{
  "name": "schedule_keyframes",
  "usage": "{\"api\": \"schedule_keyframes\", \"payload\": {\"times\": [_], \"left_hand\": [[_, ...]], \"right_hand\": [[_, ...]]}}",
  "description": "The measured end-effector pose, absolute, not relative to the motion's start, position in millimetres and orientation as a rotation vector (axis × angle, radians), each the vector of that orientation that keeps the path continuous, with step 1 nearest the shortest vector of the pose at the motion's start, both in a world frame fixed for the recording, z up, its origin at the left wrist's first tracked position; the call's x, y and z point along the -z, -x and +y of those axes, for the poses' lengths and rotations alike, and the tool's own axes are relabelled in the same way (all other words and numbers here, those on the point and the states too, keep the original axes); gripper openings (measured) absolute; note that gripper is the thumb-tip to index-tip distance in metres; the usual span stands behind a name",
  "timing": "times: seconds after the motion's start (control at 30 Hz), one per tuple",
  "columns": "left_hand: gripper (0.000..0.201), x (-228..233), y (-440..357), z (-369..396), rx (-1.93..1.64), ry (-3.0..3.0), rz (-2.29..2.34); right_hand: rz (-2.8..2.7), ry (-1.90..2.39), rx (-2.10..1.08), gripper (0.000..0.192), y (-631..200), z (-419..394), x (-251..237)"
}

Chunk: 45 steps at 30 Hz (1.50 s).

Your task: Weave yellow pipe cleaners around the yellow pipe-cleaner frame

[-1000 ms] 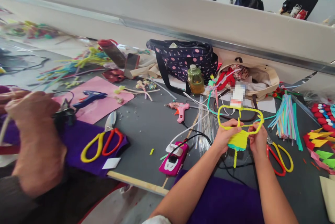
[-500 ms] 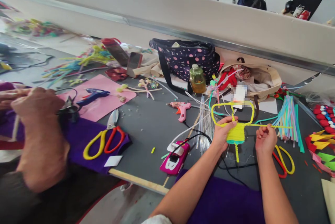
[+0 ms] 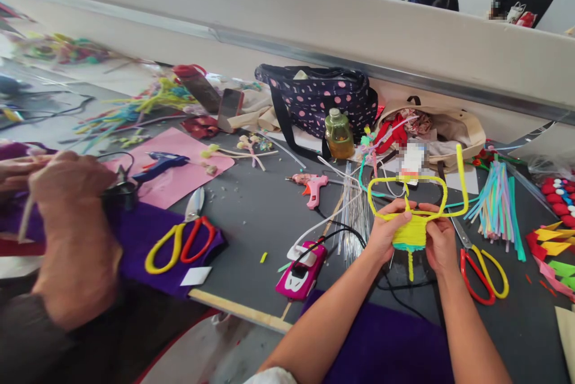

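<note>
Both my hands hold a yellow pipe-cleaner figure [image 3: 412, 229] above the dark table [image 3: 251, 216]. My left hand [image 3: 387, 233] grips its wound yellow body from the left. My right hand [image 3: 439, 241] pinches the right side, where a loose yellow strand [image 3: 462, 183] bends upward. A yellow loop [image 3: 390, 192] rises above the body, and a short stem hangs below with a teal band.
Red-and-yellow scissors [image 3: 483, 264] lie right of my hands, another pair [image 3: 179, 240] on purple felt at left. A pink glue gun [image 3: 309, 186], a magenta device [image 3: 302, 270], a polka-dot bag [image 3: 318, 99], a bottle [image 3: 338, 135] and pipe-cleaner bundles [image 3: 496, 204] crowd the table. Another person's hands [image 3: 67, 192] work at left.
My right hand drew the yellow strand out to the right, then came back to the body. The strand's free end now points upward.
</note>
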<state>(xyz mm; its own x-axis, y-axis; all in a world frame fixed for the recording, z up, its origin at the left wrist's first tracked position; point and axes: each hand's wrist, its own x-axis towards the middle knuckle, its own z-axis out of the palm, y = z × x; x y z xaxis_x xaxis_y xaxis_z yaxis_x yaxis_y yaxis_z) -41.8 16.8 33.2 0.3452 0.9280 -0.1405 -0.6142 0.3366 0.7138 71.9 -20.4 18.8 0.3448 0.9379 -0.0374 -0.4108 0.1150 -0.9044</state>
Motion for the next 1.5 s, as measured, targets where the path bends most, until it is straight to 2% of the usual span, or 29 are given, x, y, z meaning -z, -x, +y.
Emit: {"api": "schedule_keyframes", "payload": {"times": [0.13, 0.27, 0.53, 0.93, 1.5], "left_hand": [[0.033, -30.6, 41.2, 15.7, -1.072, -0.607, 0.573], [0.025, -29.6, 40.1, 15.5, -1.079, -0.624, 0.618], [0.027, -29.6, 39.3, 18.0, -1.01, -0.617, 0.646], [0.028, -26.5, 40.5, 20.6, -0.844, -0.573, 0.646], [0.027, -25.1, 38.7, 18.8, -0.845, -0.58, 0.685]], "right_hand": [[-0.598, 1.053, -1.04, 0.03, -72.5, -20.5, -14.8], [-0.56, 1.043, -1.034, 0.027, -73.0, -19.1, -14.1], [-0.619, 1.042, -1.18, 0.014, -74.9, -18.7, -14.3], [-0.703, 1.098, -1.242, 0.017, -88.1, -17.2, -7.3], [-0.587, 1.067, -1.358, 0.018, -87.7, -16.7, -6.4]]}}
